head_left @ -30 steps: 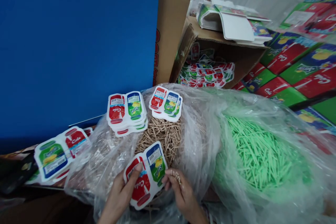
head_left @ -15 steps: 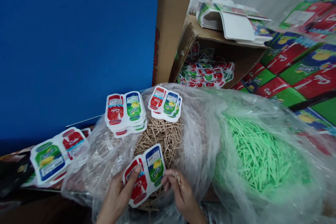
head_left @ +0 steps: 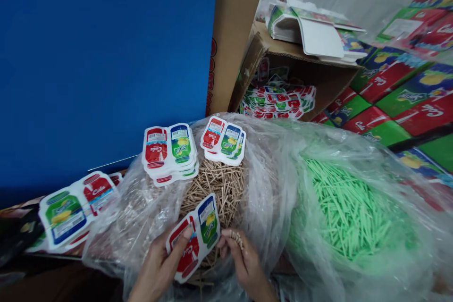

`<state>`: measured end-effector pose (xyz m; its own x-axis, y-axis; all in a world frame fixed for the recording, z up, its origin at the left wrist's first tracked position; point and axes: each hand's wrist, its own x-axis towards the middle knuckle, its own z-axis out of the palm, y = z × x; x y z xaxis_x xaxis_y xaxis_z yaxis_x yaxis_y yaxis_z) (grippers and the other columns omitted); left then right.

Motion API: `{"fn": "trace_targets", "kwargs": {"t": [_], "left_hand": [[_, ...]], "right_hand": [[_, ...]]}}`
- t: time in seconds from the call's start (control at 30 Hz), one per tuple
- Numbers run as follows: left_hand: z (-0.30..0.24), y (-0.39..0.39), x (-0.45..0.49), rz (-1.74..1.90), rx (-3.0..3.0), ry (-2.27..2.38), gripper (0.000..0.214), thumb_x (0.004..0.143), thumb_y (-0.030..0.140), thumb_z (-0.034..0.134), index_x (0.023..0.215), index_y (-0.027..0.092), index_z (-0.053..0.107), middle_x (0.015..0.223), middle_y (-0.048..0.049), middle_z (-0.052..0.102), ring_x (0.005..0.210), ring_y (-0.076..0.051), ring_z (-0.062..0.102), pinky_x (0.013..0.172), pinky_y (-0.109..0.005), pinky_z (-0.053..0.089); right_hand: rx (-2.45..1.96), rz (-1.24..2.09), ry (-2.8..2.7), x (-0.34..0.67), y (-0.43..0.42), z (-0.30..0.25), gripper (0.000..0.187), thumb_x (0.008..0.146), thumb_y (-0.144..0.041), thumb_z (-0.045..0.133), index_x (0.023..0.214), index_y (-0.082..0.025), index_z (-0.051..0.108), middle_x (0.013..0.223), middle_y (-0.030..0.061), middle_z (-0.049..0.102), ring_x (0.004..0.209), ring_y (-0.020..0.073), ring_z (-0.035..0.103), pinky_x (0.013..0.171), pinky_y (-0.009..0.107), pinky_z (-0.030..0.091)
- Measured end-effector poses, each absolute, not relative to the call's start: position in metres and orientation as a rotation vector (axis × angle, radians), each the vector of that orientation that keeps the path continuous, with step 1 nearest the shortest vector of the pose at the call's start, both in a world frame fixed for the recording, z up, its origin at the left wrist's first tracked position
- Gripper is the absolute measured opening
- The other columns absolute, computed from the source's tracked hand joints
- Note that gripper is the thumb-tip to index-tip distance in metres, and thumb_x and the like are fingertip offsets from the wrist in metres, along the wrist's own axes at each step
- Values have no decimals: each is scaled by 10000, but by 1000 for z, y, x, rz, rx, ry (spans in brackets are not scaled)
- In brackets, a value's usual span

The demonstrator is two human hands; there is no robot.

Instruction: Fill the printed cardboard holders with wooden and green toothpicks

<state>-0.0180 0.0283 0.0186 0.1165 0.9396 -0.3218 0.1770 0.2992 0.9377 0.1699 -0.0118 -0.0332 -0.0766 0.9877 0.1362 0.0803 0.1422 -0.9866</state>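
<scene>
My left hand (head_left: 159, 259) grips a printed card (head_left: 209, 222) shaped like two joined cans, red Cola and green Sprite, with the thumb on its red half. Close to that card's right edge, my right hand (head_left: 244, 266) is curled, with pale stick ends (head_left: 235, 235) showing between its fingers. Beneath both hands lies a heap of thin brown sticks (head_left: 228, 188) in a clear plastic bag (head_left: 264, 174). At the heap's far side rest a thick stack of the same cards (head_left: 181, 144) and a smaller stack (head_left: 231, 139).
A bag of green sticks (head_left: 343, 212) stands at the right. More cards (head_left: 65, 217) lie at the left beside a black object (head_left: 21, 236). Behind are a blue panel (head_left: 106, 56), an open carton (head_left: 336, 75) holding cards, and stacked printed boxes (head_left: 417, 99).
The card in my left hand has tilted slightly and shifted a little away from my right fingers. My right hand has hardly moved.
</scene>
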Motion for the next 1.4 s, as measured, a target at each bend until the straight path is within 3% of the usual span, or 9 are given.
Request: {"fn": "trace_targets", "kwargs": {"t": [0.13,0.33,0.53,0.67,0.77,0.9,0.97,1.2,1.4], "left_hand": [[19,27,-18,750,1045,1349,307,731,452,632,731,151,695,560,3,686,531,-182,611,482,-212,481],[14,31,-20,814,879,1355,340,594,485,737,690,159,708,507,16,678,466,-176,611,475,-225,511],[14,32,-28,823,939,1327,437,692,570,617,826,167,718,675,-24,742,593,-219,672,576,-267,556],[13,31,-36,798,1032,1327,390,731,537,593,845,182,706,688,-17,733,606,-216,667,554,-248,543],[7,30,-40,767,1167,1361,329,742,499,596,805,193,698,678,-4,704,638,-206,651,563,-222,527],[0,28,-36,645,1199,1455,342,722,517,594,650,187,643,535,25,602,486,-157,559,401,-185,451],[2,28,-28,680,1296,1480,331,711,472,624,557,180,595,493,38,553,477,-136,525,418,-172,423],[20,35,-3,658,1685,1258,243,749,361,631,592,176,646,569,10,618,557,-149,563,541,-199,438],[13,36,-6,581,1766,1154,151,771,293,644,694,168,680,684,-14,685,621,-151,601,583,-189,432]], "right_hand": [[-1129,1085,-1407,169,-11,-32,223,956,-225,326,1083,-274,502,809,-6,607,655,102,583,639,199,469],[-1129,1054,-1396,169,-12,-34,225,959,-234,315,1088,-284,493,814,-10,611,643,102,586,629,204,479],[-1172,1037,-1367,167,-13,-35,219,958,-263,319,1065,-251,510,795,2,617,631,115,592,623,225,487],[-1188,1055,-1297,165,-11,-28,210,950,-292,344,1029,-226,527,787,14,633,628,126,601,626,245,496],[-1208,1080,-1231,165,-10,-20,217,942,-322,364,1030,-230,540,793,18,649,623,134,607,617,254,500],[-1221,1040,-1154,168,-5,-5,225,912,-387,427,979,-241,584,761,10,667,605,141,610,608,259,506],[-1255,1037,-1018,170,0,8,233,869,-425,500,944,-232,608,725,6,673,601,142,617,615,262,511],[-1105,1419,-405,166,24,56,307,651,-442,742,807,-203,628,747,24,726,723,200,692,731,338,534],[-1179,1579,-618,146,31,49,363,700,-508,670,832,-173,618,883,90,737,881,256,677,837,421,478]]}}
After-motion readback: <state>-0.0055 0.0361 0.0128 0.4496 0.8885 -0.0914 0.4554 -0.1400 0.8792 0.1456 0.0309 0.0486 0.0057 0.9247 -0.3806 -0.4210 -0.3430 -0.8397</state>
